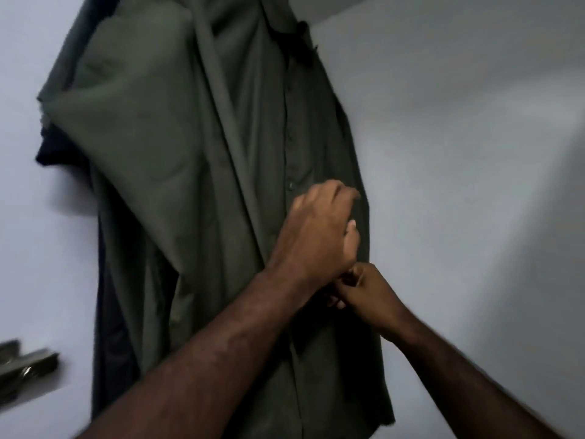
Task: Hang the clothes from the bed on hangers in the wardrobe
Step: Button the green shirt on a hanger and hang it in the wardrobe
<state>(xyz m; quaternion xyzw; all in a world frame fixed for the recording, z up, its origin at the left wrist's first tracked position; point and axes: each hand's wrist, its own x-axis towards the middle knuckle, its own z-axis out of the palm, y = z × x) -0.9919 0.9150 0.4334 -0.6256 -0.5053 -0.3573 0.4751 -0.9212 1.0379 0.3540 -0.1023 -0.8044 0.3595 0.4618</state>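
- the long olive-green button-front shirt of thin woven cloth (196, 185) hung high against a pale grey wall or wardrobe panel (459, 137), its top out of view, so whether a hanger carried it could not be told.
- the left hand (319, 229) lay on the shirt's front, fingers (349, 236) curled narrow onto the cloth by the button strip; what they pinched was hidden behind the knuckles.
- the right hand (367, 289) sat just below and touching the left, fingers bunched tight at the placket; a button or only an edge between them could not be told.
- the step looked like fastening or squaring the front. it would go best with one hand keeping the strip taut while the other worked, pulling down lightly rather than outward, so the shirt would not slip off its support.
- a small dark button (291, 185) showed just above the left fingers, and it gave the line to follow.
- a dark navy garment (104, 327) hung behind, showing left of the fingers; tugging sideways could drag it along.
- the shirt's free right edge ran close beside the fingers, and the hem lay below them, near the forearms.
- open room lay right of the fingers, where the panel was bare; left of them folds crowded.
- a blurred metal fitting (28, 365) sat far down to the left, well apart from the hands.
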